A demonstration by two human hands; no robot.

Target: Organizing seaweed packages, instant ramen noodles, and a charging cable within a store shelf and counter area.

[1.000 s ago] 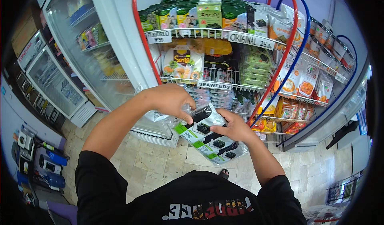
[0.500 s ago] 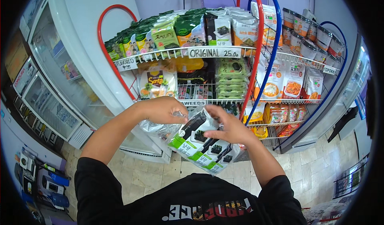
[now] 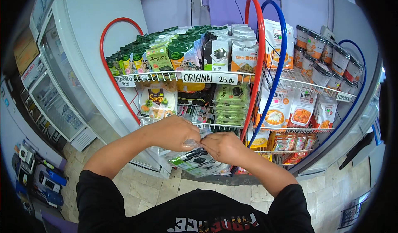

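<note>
Two bare hands are clamping one clear plastic bag point(image 3: 198, 161) of flat black, white and green packs, which is hanging in front of the lower part of the wire rack point(image 3: 158, 77). The left hand point(image 3: 180, 132), its fingers curling inward, is pinching the clear plastic on the side toward the rack. The right hand point(image 3: 224, 148) is gripping the same plastic just beside it, fingertips bunching together; whether the hands are touching, one cannot tell.

On the rack's middle shelf, a stack of green packs point(image 3: 230, 104) is sitting to the right and a white package point(image 3: 159, 102) is leaning to the left. On its top shelf, green packets point(image 3: 182, 55) are standing in crowded rows, with a black-and-white pack point(image 3: 217, 53) facing forward beside them. Right of the rack, lidded tubs point(image 3: 321, 73) are standing above white pouches point(image 3: 303, 111). Left of it, a white fridge point(image 3: 103, 46) is standing close by.
</note>
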